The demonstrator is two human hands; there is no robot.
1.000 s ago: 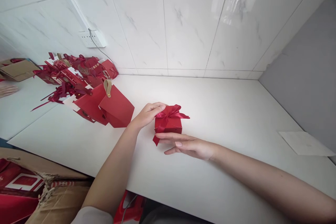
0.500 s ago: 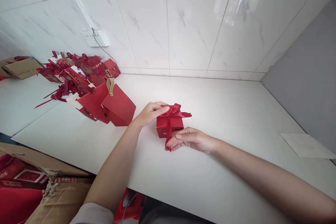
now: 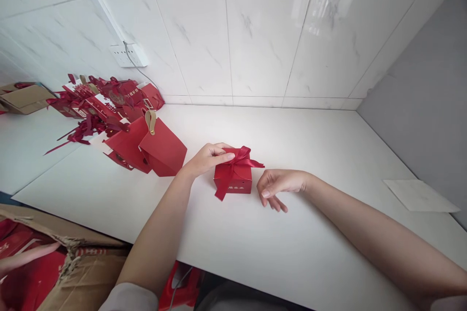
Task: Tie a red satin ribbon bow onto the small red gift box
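A small red gift box [image 3: 235, 181] with a red satin bow [image 3: 239, 158] stands on the white table [image 3: 310, 233], gold characters on its near face. My left hand [image 3: 206, 159] rests on the box's top left edge, fingertips pinched at the bow's knot. My right hand [image 3: 278, 185] lies on the table just right of the box, apart from it, fingers loosely curled downward and holding nothing.
A red paper bag with a tan handle [image 3: 156, 148] lies left of the box, with a heap of red boxes and ribbons [image 3: 97, 102] behind it. Cardboard cartons [image 3: 73, 267] sit below the table's near left edge. A white sheet [image 3: 419, 195] lies far right. Another person's fingers [image 3: 22, 260] show bottom left.
My right hand has let go of the ribbon tail at the box's front and drawn back to the right. The box has turned slightly. My left hand stays on the bow.
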